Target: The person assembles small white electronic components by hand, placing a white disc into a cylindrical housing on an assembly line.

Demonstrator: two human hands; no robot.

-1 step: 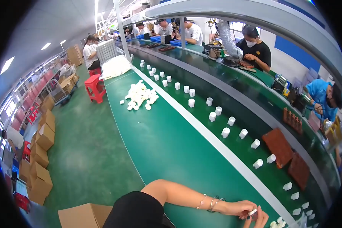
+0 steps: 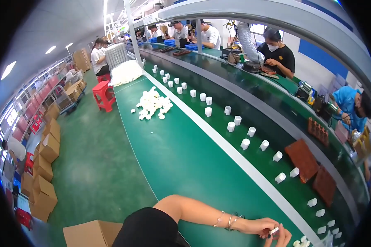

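Touching a white piece, left hand (elbow bent) meets right hand.

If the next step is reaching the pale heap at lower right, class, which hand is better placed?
Probably the right hand, nearest the pale heap; the left hand lies farther left. Both hands are at one small white piece.

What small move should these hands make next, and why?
Perhaps turn the small white piece slightly to check it: the left hand and right hand meet around it, partly covering it; the loose white pieces nearby can probably wait.
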